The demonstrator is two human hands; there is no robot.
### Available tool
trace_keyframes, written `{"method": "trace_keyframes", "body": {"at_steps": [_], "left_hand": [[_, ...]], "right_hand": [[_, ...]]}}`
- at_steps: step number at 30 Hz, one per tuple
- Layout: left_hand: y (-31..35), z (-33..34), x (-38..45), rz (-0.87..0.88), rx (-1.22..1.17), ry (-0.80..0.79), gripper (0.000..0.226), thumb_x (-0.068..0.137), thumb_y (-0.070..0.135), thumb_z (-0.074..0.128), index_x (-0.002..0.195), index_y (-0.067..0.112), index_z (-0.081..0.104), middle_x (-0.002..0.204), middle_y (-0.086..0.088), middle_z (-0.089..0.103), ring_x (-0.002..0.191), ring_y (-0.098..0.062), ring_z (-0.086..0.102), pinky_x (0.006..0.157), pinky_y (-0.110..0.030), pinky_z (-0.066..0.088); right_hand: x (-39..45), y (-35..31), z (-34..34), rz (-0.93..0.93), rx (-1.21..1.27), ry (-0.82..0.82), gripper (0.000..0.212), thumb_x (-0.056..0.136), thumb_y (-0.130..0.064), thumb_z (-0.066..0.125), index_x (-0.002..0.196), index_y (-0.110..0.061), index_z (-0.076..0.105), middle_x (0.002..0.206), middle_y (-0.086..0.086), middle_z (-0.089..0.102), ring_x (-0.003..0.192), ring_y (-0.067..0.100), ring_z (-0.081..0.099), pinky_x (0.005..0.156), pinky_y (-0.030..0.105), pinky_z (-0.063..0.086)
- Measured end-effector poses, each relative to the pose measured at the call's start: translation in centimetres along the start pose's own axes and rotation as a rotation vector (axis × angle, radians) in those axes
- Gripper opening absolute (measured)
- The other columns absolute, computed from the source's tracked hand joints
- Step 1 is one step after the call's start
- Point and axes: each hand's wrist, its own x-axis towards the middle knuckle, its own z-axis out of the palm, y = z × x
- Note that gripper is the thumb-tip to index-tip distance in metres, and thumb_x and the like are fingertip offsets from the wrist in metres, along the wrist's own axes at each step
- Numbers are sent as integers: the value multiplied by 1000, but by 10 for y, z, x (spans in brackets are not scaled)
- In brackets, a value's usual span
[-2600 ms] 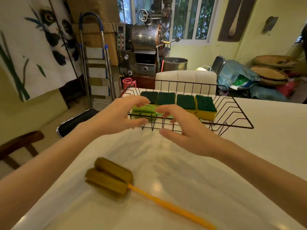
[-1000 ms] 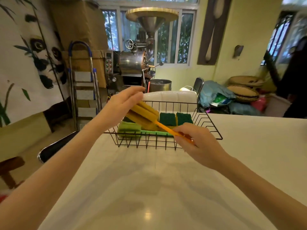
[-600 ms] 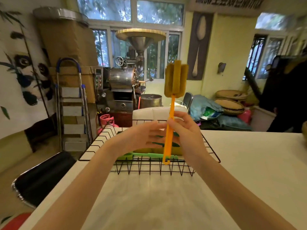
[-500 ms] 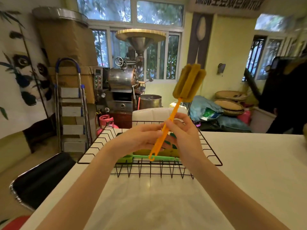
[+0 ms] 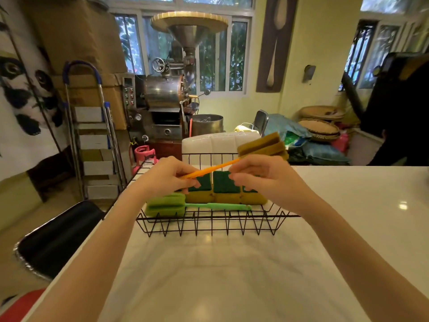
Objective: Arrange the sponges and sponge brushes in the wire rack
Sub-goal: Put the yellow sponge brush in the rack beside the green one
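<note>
A black wire rack (image 5: 210,223) stands on the white table (image 5: 232,275). Inside it lies a row of yellow sponges with dark green tops (image 5: 224,185), and along the front a green sponge brush (image 5: 171,205) with its head to the left. Above the rack I hold an orange sponge brush (image 5: 261,146) almost level, its brown-yellow head to the right. My left hand (image 5: 162,180) pinches the handle's end. My right hand (image 5: 262,176) grips the handle near the head.
A white chair back (image 5: 209,145) stands just behind the rack. A black stool seat (image 5: 55,238) sits off the table's left edge. A stepladder (image 5: 92,140) and a metal roasting machine (image 5: 171,94) are farther back, with bags and baskets (image 5: 320,129) at the right.
The orange brush stood upright, then tipped its head over to the right until nearly level above the rack. My left hand has taken the handle's end.
</note>
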Motion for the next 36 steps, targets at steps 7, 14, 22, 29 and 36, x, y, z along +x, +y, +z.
{"method": "trace_keyframes", "body": {"at_steps": [7, 14, 22, 29, 36], "left_hand": [[-8, 12, 1, -39, 43, -43, 22, 78, 24, 65, 99, 23, 68, 73, 8, 65, 65, -8, 54, 62, -19, 42], [-21, 25, 5, -107, 108, -199, 26, 79, 28, 63, 103, 21, 67, 75, 13, 62, 67, -6, 53, 55, -12, 39], [-13, 32, 9, -92, 204, -368, 31, 86, 25, 54, 117, 24, 57, 104, 3, 64, 93, -10, 57, 89, -25, 43], [-6, 37, 8, -189, 162, -533, 36, 88, 36, 44, 115, 18, 60, 114, 3, 61, 100, -10, 52, 100, -29, 34], [-4, 40, 5, -225, 160, -433, 46, 87, 45, 41, 106, 11, 66, 104, -14, 62, 101, -30, 56, 93, -38, 40]], "right_hand": [[6, 29, -23, -67, -545, -10, 58, 76, -23, 67, 129, -28, 42, 123, -6, 48, 117, 11, 41, 98, 31, 41], [10, 62, -14, 142, -456, -238, 42, 75, -28, 71, 111, -27, 51, 105, -5, 55, 98, 16, 55, 82, 24, 49], [13, 69, -10, 203, -406, -292, 18, 72, -22, 74, 79, -27, 59, 88, -5, 59, 84, 14, 56, 68, 19, 44], [15, 71, -7, 263, -380, -366, 7, 76, -21, 70, 82, -18, 69, 73, -7, 59, 67, 5, 51, 62, 19, 40], [10, 55, -17, 311, -348, -397, 25, 83, -33, 60, 93, -14, 72, 94, 5, 70, 88, 20, 59, 75, 25, 45]]}}
